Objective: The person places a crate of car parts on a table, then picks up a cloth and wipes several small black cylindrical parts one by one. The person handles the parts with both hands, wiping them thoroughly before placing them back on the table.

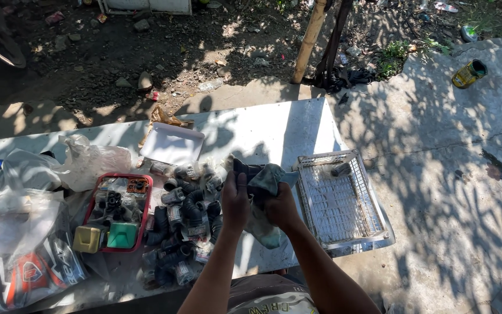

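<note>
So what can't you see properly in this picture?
Head view, the only one:
- The dark part in the left hand: the grey cloth held by the right hand wraps most of it, so its shape is unclear.
- The small dark piece in the white basket: too small and shadowed to tell what it is.
- The pile of black parts: leaf shadows and plastic wrap blur single pieces.
- The bags: cut off by the left edge.

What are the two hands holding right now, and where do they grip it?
Both the left hand and right hand grip a grey cloth bunched around a dark part; what part cannot be told.
</note>
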